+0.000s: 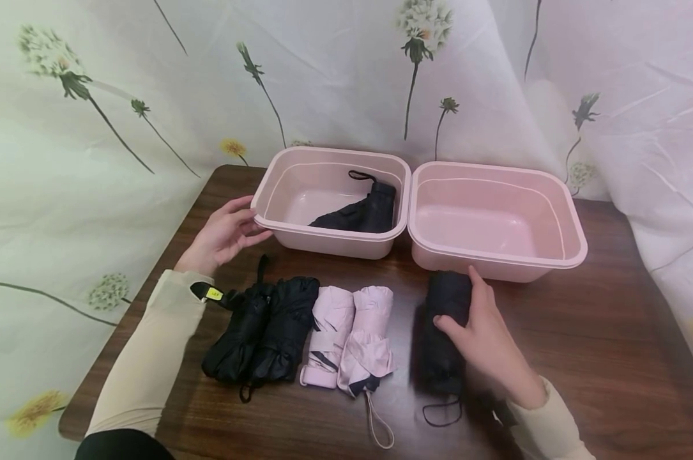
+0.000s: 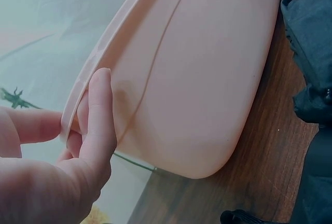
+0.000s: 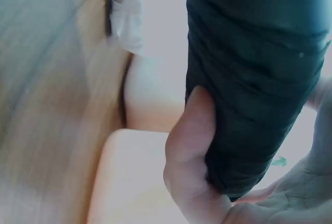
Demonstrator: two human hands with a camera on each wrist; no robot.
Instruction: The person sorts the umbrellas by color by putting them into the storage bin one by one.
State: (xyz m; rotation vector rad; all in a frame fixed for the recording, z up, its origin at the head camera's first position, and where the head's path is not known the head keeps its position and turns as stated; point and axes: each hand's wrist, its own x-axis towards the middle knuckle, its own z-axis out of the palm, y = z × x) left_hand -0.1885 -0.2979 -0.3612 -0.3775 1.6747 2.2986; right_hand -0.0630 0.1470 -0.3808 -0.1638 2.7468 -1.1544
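Observation:
My left hand (image 1: 224, 234) pinches the rim of the left pink plastic bin (image 1: 329, 244) at its left end. The left wrist view shows the fingers (image 2: 101, 115) on one side of that rim and the thumb on the other. Inside this bin a black folded umbrella (image 1: 375, 207) leans against the right side, its strap loop up. My right hand (image 1: 490, 338) grips another black folded umbrella (image 1: 441, 348) in front of the right pink bin (image 1: 495, 260). This umbrella's cord loop hangs toward me. In the right wrist view its dark wrinkled fabric (image 3: 254, 89) fills the grasp.
Two black folded umbrellas (image 1: 285, 329) lie side by side at left front, beside two pale pink ones (image 1: 331, 319). The wooden table (image 1: 610, 358) meets a white flower-print cloth (image 1: 335, 76) behind the bins. Both bins stand nearly touching.

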